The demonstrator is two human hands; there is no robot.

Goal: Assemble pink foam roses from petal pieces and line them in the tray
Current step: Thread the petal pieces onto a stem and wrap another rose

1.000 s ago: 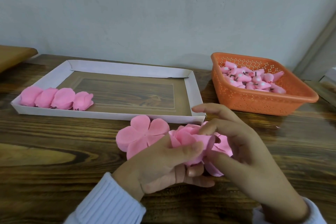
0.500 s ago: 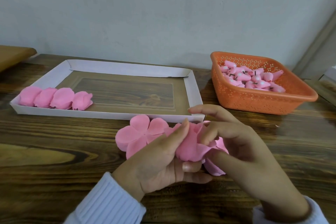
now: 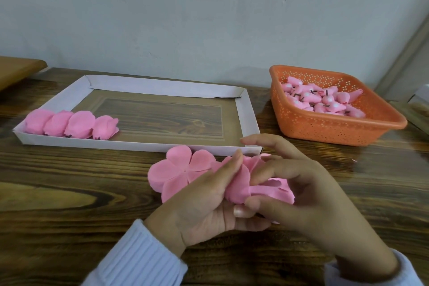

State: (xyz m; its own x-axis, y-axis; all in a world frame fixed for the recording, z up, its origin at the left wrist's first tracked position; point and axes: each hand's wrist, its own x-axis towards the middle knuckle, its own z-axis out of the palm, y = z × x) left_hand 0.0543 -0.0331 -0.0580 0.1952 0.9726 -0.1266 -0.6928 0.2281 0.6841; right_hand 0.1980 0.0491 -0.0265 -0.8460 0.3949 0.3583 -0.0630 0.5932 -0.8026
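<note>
Rose (image 3: 238, 183), part-wrapped, sits between both hands over the near middle of the table (image 3: 58, 204); whether it clears the wood cannot be told. Left hand (image 3: 204, 204) cups it from below, fingers curled under, thumb laid along an outer petal. Right hand (image 3: 315, 193) pinches loose petals on the rose's right side, forefinger raised free. Long axis of the bundle appears to run away from the person, toward the tray's near edge. Flat petal piece (image 3: 176, 169), five lobes, lies on the table just beyond the left hand, partly hidden by it, just short of the tray. Tray (image 3: 162, 87): four finished roses (image 3: 69, 125) in a row along its near edge, starting at the near left corner, each touching the next. Judgement: the next slot is right of the fourth rose, beyond and left of the hands, so the left hand is nearer. Orange basket (image 3: 336, 130), toward the table's far right corner and well apart from the tray, holds a heap of pink buds (image 3: 325, 103).
</note>
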